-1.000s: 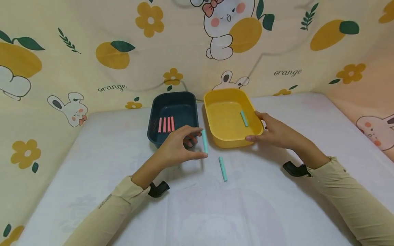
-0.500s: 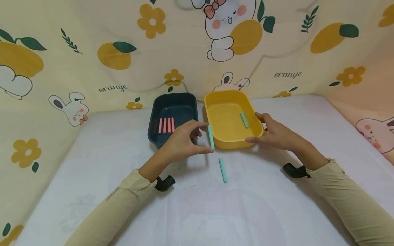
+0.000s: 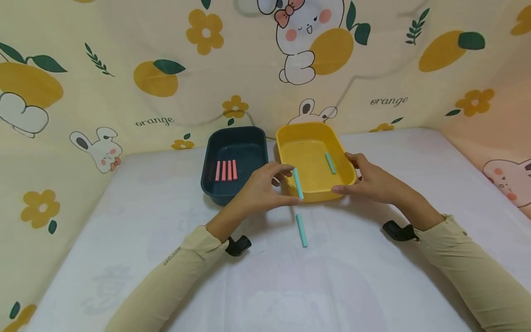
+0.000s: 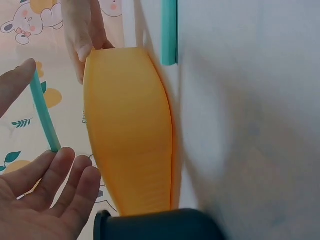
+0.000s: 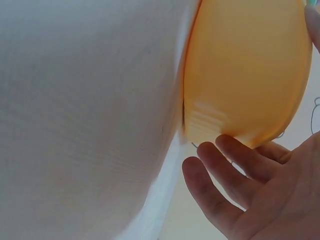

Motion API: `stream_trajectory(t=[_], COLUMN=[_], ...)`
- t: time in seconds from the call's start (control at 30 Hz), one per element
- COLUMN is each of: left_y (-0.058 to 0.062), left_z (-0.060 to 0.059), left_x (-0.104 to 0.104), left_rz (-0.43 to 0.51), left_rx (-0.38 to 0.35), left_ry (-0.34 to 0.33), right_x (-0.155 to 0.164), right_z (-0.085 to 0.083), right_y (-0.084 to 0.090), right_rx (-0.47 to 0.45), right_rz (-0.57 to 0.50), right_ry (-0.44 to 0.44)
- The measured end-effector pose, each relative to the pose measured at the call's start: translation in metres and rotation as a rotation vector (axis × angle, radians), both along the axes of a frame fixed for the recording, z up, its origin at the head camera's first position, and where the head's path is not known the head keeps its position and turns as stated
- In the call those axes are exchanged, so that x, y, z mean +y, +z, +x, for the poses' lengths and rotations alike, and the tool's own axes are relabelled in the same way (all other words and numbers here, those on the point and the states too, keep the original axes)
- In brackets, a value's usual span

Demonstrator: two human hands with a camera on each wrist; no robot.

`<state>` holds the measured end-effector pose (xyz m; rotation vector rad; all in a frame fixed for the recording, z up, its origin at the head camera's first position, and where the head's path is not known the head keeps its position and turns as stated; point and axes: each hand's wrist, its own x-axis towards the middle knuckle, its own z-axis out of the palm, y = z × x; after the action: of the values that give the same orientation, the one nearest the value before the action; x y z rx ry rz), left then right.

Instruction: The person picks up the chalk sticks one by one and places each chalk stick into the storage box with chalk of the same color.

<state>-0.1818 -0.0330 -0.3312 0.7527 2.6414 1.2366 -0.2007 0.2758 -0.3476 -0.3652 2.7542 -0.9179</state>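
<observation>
Behind the white bench (image 3: 352,276) you see a printed cloth (image 3: 249,60). Your left hand (image 3: 261,186) pinches the teal stick (image 3: 297,183) by its two ends, the long axis pointing away from you, nearly parallel to the second teal stick (image 3: 330,163) inside the yellow tray (image 3: 323,196). The pinched one appears above the near rim, toward its left corner; the tray's floor lies forward and rightward. Your right hand (image 3: 371,180), farther from this stick, holds the tray's near right corner.

Indoor nook — bunny-print backdrop (image 3: 249,64)
</observation>
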Motion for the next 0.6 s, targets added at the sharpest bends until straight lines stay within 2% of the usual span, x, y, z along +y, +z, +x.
stream_trajectory(t=[0.17,0.33,0.6], left_y=[0.000,0.000,-0.001], left_z=[-0.004,-0.009,-0.024], left_x=[0.003,0.001,0.014], left_rz=[0.036,0.052,0.112], left_rx=[-0.011,0.034,0.056], left_ry=[0.025,0.033,0.003], right_x=[-0.007,-0.014,-0.005], right_z=[-0.003,-0.005,-0.002], right_y=[-0.001,-0.004,0.000], right_rx=[-0.003,-0.006,-0.025], right_rz=[-0.009,-0.015,0.035], right_ry=[0.009,0.030,0.004])
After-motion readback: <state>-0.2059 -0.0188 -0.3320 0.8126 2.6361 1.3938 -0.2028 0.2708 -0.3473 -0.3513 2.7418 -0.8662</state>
